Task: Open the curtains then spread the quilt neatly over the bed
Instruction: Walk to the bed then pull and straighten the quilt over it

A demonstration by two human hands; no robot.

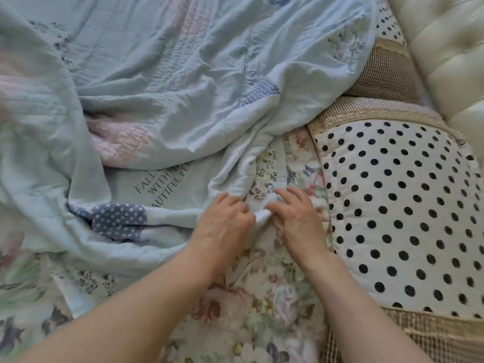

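A pale blue quilt (162, 82) with pink patches, dotted blue patches and printed words lies crumpled across the bed. It covers most of the upper and left view. Its corner is bunched in the lower middle. My left hand (225, 221) and my right hand (293, 216) sit side by side on that corner, both pinching its white edge between fingers and thumb. Under the quilt lies a floral bed sheet (262, 297). No curtains appear in this view.
A white pillow with black polka dots and a beige woven border (398, 210) lies to the right of my hands. A second pillow (387, 72) sits behind it. A cream tufted headboard (445, 48) fills the top right corner.
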